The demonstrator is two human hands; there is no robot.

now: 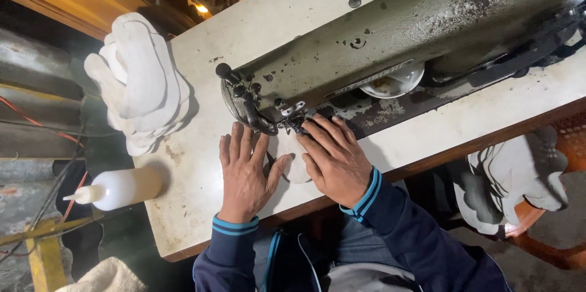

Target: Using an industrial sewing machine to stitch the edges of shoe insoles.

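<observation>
A worn grey-green sewing machine [390,35] lies across a white table [201,182]. Under its needle end [290,122] sits a small white fabric piece [294,156]. My left hand [244,173] lies flat on the table, fingers spread, its thumb touching the fabric's left edge. My right hand [332,157] presses down on the fabric from the right, fingertips close to the presser foot. Both arms wear dark blue sleeves with light blue cuff stripes.
A stack of white gloves [140,84] rests on the table's far left corner. A white squeeze bottle [119,189] lies off the left edge. More white gloves [513,179] are piled at the right below the table. A cloth [104,277] sits at bottom left.
</observation>
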